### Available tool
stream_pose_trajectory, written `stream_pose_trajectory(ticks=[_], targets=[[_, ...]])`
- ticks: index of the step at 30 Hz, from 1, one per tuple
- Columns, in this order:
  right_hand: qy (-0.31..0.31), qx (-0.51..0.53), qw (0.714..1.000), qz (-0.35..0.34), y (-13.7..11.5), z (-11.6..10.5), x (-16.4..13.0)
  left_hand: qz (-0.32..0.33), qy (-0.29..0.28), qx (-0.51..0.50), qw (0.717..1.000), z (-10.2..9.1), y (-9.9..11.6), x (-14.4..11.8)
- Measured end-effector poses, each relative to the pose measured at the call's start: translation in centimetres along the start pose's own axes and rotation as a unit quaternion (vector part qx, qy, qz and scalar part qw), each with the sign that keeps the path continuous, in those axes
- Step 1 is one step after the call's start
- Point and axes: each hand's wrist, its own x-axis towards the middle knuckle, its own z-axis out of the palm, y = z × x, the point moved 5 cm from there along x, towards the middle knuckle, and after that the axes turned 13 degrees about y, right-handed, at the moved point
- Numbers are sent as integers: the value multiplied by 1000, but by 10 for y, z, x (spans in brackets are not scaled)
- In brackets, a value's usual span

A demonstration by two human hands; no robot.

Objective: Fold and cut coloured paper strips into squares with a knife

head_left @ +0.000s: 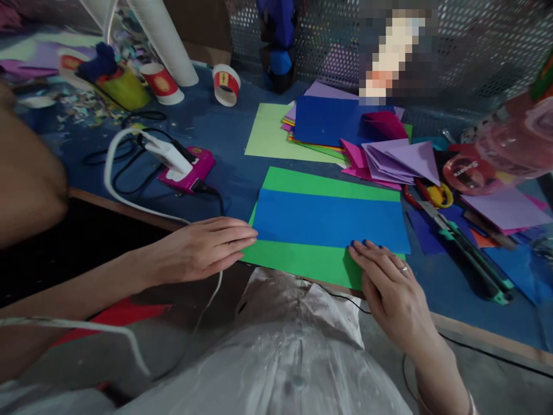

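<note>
A blue strip of paper [328, 219] lies across a larger green sheet [302, 265] at the table's front edge. Green shows above and below the strip. At the strip's left end, my left hand [211, 248] has its fingers stretched out and touches the paper's edge with their tips. My right hand [389, 282], with a ring on one finger, rests its fingertips on the lower right part of the blue strip. Its fingers are extended and slightly bent, and its thumb is mostly hidden. Neither hand grips anything that I can see.
A magenta power strip [190, 170] with white and black cables sits left. Behind are stacked coloured papers [328, 121] and folded purple pieces [397, 161]. On the right lie a cutter knife [470, 253], scissors [436, 193] and a pink bottle [505, 144]. Another person's arm [30, 167] is at left.
</note>
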Motion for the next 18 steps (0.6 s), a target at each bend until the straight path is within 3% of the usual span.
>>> stream_pose_trajectory(ticks=[11, 15, 18], targets=[[4, 1, 1000, 2, 0, -1, 1, -9, 1, 46, 999, -10, 0, -9], [3, 6, 1000, 5, -1, 0, 1, -14, 55, 74, 996, -12, 12, 8], [5, 7, 1000, 18, -1, 0, 2, 1, 82, 41, 996, 4, 22, 31]])
